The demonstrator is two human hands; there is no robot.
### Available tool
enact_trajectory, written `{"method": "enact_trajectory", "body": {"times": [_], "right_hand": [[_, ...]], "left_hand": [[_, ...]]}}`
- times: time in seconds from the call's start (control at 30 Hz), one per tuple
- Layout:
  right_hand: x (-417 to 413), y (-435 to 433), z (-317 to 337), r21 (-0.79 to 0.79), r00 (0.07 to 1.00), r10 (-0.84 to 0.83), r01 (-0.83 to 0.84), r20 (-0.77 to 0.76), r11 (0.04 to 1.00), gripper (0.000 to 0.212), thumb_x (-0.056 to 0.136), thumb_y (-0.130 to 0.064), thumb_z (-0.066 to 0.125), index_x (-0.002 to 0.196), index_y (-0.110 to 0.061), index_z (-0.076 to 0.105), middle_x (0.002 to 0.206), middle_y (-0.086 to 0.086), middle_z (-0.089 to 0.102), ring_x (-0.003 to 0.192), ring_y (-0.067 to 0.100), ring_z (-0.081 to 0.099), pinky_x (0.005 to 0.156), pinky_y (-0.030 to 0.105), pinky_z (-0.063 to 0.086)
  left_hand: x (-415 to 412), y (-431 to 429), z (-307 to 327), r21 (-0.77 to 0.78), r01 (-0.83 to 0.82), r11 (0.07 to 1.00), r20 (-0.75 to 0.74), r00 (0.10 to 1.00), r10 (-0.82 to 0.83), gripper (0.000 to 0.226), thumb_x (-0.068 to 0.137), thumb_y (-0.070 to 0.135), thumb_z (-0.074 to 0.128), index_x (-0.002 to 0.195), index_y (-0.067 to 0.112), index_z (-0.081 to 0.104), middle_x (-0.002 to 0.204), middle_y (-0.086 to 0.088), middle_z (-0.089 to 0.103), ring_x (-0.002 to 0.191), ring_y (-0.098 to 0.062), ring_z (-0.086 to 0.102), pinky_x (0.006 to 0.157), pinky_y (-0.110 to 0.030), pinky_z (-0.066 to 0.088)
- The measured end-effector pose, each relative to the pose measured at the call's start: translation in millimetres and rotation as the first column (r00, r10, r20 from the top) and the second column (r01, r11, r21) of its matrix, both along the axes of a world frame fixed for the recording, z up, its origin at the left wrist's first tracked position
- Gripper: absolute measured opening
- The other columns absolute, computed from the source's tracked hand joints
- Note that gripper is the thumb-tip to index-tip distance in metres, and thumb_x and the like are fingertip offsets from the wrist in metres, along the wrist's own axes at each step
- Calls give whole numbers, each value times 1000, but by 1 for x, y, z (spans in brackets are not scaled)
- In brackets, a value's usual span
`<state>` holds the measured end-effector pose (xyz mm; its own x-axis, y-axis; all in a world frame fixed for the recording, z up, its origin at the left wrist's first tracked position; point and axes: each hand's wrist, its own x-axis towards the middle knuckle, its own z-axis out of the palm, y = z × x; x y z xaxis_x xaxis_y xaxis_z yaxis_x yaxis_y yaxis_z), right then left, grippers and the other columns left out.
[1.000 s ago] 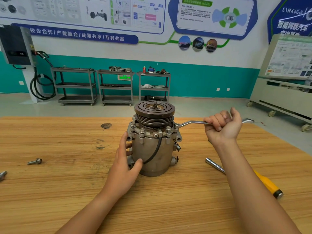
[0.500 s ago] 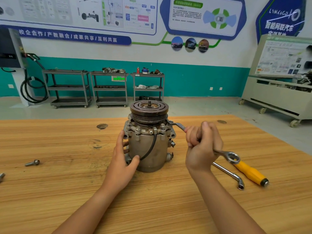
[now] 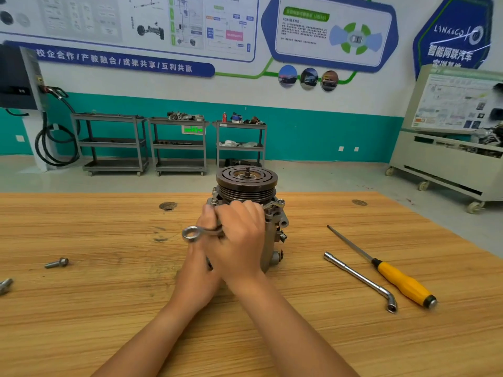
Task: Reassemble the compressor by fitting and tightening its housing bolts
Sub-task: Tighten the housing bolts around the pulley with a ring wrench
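Observation:
The grey compressor stands upright on the wooden table, its grooved pulley on top. My right hand grips the shaft of a ring wrench across the front of the housing. The wrench's far ring sits on a bolt at the housing's upper right, and its near ring sticks out to the left. My left hand rests against the left side of the housing with fingers pointing up, mostly hidden behind my right hand.
A loose bolt lies to the left, and another at the left edge. An L-shaped socket wrench and a yellow-handled screwdriver lie to the right. Steel carts stand by the far wall.
My right hand has swung the wrench from the right side round the front to the left, turning it about the bolt. My left hand has stayed on the housing.

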<state>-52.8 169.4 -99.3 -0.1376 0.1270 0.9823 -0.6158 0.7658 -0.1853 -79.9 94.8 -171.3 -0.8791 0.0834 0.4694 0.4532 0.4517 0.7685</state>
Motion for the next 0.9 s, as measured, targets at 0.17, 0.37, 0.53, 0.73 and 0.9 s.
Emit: {"method": "enact_trajectory", "body": {"times": [0.17, 0.37, 0.53, 0.73, 0.9], "right_hand": [[-2, 0, 13, 37, 999, 36, -35, -36, 999, 40, 84, -21, 57, 46, -7, 52, 43, 3, 46, 44, 20, 43, 54, 32, 35], [37, 32, 75, -318, 800, 508, -595, -319, 738, 36, 85, -16, 45, 50, -10, 49, 45, -15, 38, 40, -1, 34, 43, 14, 30], [44, 99, 112, -442, 492, 645, -860, -585, 255, 47, 104, -8, 15, 64, -16, 36, 35, -13, 29, 32, 3, 25, 42, 18, 29], [18, 141, 101, -753, 523, 678, -654, -517, -70, 44, 102, -33, 27, 63, -16, 37, 38, -7, 16, 35, 9, 9, 39, 16, 13], [-13, 151, 75, -846, 550, 669, -476, -500, -241, 41, 101, -30, 28, 62, -17, 34, 38, -6, 17, 32, 9, 13, 36, 15, 14]], "left_hand": [[5, -4, -3, 13, 18, 1000, -32, 999, -18, 56, 84, 18, 60, 135, 10, 39, 126, -5, 51, 112, -11, 53, 79, -25, 44], [10, -4, 2, 95, 15, 995, 18, 1000, -17, 92, 88, 22, 62, 120, 73, -9, 137, 14, 34, 115, 0, 44, 86, -27, 46], [7, -4, -1, 83, 13, 996, 17, 1000, -14, 93, 88, 23, 62, 122, 70, -11, 137, 18, 31, 99, 19, 39, 73, -10, 38], [7, -4, -1, 93, 13, 996, 7, 1000, -13, 94, 88, 24, 62, 116, 75, -12, 143, 10, 34, 106, 6, 44, 79, -18, 41], [5, -4, -2, 86, 5, 996, 19, 1000, -7, 95, 88, 23, 62, 117, 75, -11, 143, 11, 34, 102, 17, 42, 75, -13, 40]]}}
